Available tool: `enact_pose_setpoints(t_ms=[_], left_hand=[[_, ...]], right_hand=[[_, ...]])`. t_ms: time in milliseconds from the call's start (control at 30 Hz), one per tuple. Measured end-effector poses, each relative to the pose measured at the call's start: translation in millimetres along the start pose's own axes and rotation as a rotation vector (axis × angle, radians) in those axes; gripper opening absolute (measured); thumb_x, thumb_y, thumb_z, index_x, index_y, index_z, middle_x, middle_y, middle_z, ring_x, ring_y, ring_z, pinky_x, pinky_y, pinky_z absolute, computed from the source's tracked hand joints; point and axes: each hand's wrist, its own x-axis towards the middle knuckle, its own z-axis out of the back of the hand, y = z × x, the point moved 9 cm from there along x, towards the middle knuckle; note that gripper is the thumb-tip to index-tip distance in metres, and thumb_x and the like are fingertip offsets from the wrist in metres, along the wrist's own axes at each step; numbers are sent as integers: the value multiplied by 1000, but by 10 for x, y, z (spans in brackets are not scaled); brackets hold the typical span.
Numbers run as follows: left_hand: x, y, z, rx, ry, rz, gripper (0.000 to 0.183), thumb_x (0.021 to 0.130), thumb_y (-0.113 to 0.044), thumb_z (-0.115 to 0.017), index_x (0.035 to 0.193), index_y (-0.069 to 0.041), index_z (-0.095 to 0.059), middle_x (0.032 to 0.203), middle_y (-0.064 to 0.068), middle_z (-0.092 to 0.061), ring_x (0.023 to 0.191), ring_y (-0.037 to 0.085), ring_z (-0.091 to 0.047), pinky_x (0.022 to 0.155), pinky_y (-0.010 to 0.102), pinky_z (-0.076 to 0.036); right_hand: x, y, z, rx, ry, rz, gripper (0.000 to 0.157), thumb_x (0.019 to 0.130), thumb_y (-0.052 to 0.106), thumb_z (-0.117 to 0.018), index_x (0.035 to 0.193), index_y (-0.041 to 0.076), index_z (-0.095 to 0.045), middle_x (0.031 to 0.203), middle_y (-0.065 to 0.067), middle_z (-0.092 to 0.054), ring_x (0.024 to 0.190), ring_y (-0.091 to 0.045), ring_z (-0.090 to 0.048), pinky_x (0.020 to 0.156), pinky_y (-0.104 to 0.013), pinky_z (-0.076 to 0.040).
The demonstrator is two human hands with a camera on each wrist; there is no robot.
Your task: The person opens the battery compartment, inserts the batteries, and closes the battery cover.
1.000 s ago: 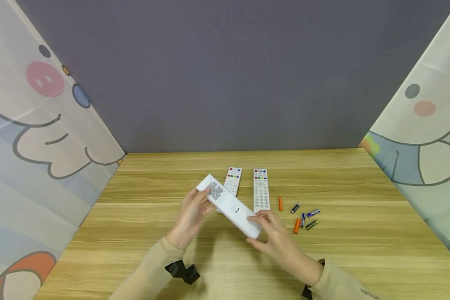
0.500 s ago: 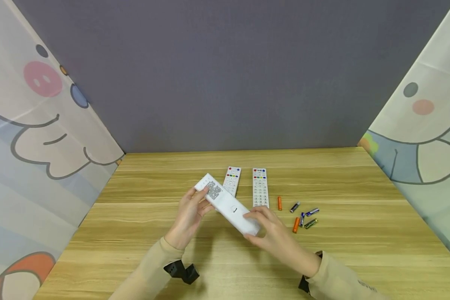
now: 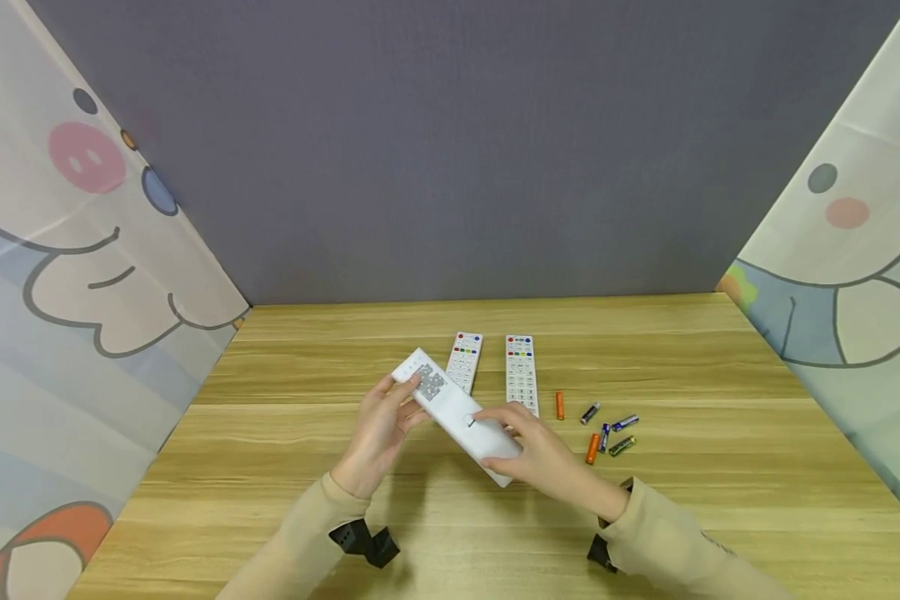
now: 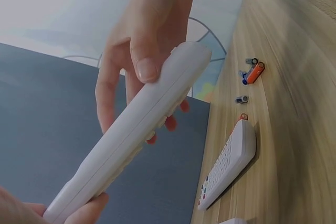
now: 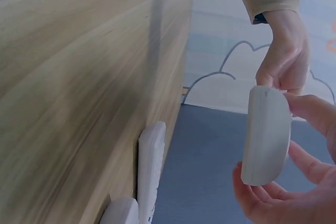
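My left fingers [image 3: 404,389] grip one end of the remote [image 3: 452,406] and my right fingers [image 3: 504,414] curl around the other, holding it back side up above the table [image 3: 262,475].

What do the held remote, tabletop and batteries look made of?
Held remote: likely hard white plastic, smooth satin finish; a straight seam runs along its side in the left wrist view.
Tabletop: wood or wood-look laminate, smooth; streaky grain shows, but which one can't be told.
Batteries: probably metal cells in printed wraps, judging by the coloured cylinders; too small to confirm.
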Motion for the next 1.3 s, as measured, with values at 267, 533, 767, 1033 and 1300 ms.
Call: enact_pose_setpoints(t_ms=[267,533,767,1033,1300], left_hand=[[9,8,-13,-3,-1,11,37,90,-1,-44,125,6,-37,91,10,-58,72,17,-62,66,24,-54],[1,-6,-11,14,-1,15,39,89,-2,-45,126,6,-36,90,9,-59,73,17,-63,66,24,-54],[8,20,-5,29,-9,25,37,89,-1,-46,124,8,-37,88,10,-59,71,17,-63,65,24,-54],[2,26,-24,35,9,25,35,89,0,-46,122,8,-38,88,10,-59,72,18,-63,66,27,-54],[-15,11,-32,46,14,22,35,89,0,-45,122,7,-37,89,10,-59,73,18,-63,66,26,-54]], right_hand=[[5,-37,-47,-7,42,-20,54,69,18,-74,119,13,-53,115,-9,-51,93,-21,-51,72,-23,-49],[-45,84,-56,-206,10,125,55,70,23,-74,120,11,-54,108,-13,-55,85,-21,-57,65,-19,-51],[-42,107,-80,-239,6,146,52,68,21,-74,115,9,-55,106,-11,-57,87,-22,-59,67,-22,-52],[-46,135,-86,-251,-3,133,53,65,22,-76,111,10,-54,107,-7,-57,86,-17,-57,68,-22,-52],[-44,130,-75,-223,-11,118,54,64,20,-76,111,11,-52,106,-5,-57,85,-15,-56,69,-22,-52]])
